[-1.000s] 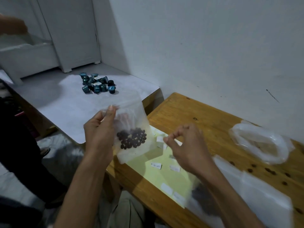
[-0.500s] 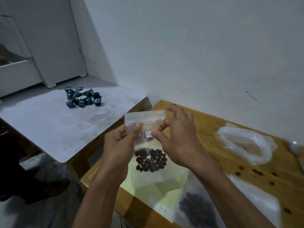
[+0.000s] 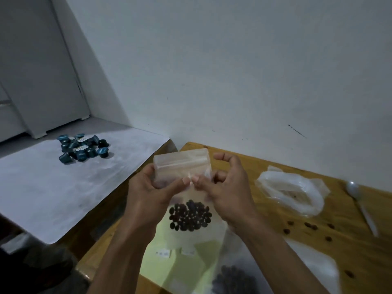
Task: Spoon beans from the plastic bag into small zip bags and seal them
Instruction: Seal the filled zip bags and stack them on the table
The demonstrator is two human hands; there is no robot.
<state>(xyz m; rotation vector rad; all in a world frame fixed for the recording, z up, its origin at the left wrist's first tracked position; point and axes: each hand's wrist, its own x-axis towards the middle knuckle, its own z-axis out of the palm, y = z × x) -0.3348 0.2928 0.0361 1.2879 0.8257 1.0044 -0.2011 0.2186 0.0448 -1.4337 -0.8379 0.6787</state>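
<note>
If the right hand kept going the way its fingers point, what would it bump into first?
The right hand points leftward, so it would first meet the left hand; their thumbs already nearly touch on the zip bag.

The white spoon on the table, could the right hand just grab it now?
Probably not right away. The right hand and left hand are both pinching the small zip bag. The white spoon lies off to the right with nothing covering it, so once the right hand lets go, the way looks free.
</note>
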